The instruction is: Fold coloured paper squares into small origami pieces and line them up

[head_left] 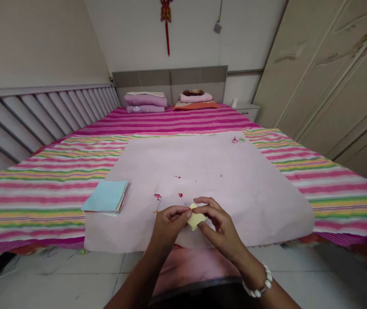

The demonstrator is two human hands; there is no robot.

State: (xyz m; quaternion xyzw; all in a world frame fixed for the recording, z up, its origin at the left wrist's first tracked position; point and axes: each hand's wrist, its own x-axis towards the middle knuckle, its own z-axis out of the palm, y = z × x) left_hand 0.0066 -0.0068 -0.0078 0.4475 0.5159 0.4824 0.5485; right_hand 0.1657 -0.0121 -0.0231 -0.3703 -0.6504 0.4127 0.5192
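Observation:
A small pale yellow folded paper is held up between my two hands, just above the front part of a white sheet. My left hand pinches its left corner between thumb and fingers. On the other side, my right hand has its fingers at the upper edge and its thumb at the lower right edge. A bracelet of white beads circles my right wrist. To the left lies a stack of coloured paper with a light blue sheet on top.
The white sheet covers the front of a bed with a striped cover. Small red marks or scraps dot it. Two small folded paper pieces, pink and green, sit at its far right corner. Folded bedding rests by the headboard.

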